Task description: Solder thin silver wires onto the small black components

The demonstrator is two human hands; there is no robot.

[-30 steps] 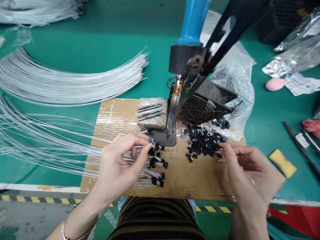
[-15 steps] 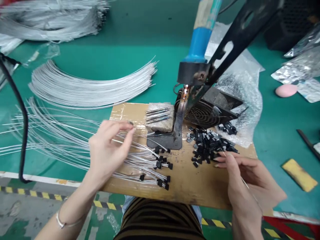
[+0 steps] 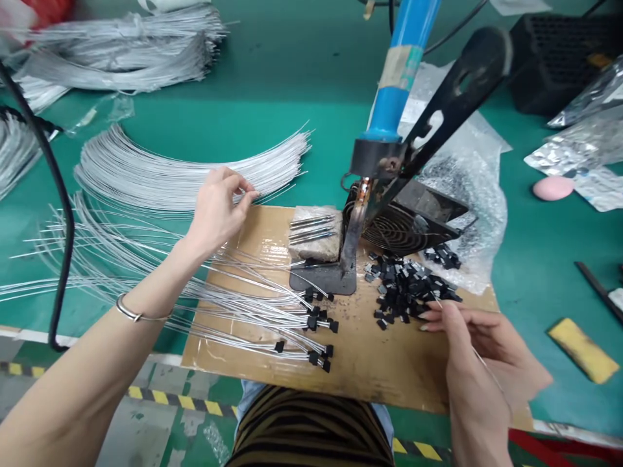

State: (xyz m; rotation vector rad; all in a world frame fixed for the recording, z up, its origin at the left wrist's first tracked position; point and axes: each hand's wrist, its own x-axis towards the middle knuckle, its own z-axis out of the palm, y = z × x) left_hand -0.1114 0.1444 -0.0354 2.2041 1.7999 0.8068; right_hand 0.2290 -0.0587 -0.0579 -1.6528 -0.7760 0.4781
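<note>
My left hand (image 3: 224, 204) is at the lower edge of a curved bundle of white wires (image 3: 170, 172), thumb and fingertips pinched on a wire there. My right hand (image 3: 479, 350) is closed on a thin strand of solder wire (image 3: 481, 360), whose tip sticks out past the thumb. Just beyond those fingers is a heap of small black connectors (image 3: 409, 285). Several white wires with black connectors (image 3: 312, 321) on their ends lie across the cardboard (image 3: 370, 363) between my hands.
A blue-handled soldering iron (image 3: 392, 107) hangs in a black stand over the cardboard. Metal tips lie on a block (image 3: 314, 250) beside it, with a small fan (image 3: 403, 224) behind. At right are a yellow sponge (image 3: 583, 350) and bubble wrap (image 3: 467, 194). A black cable (image 3: 68, 240) hangs at left.
My left hand has moved up and away from above the connector-ended wires to the white bundle, and its fingertips now meet there. My right hand stays by the connectors with the solder wire.
</note>
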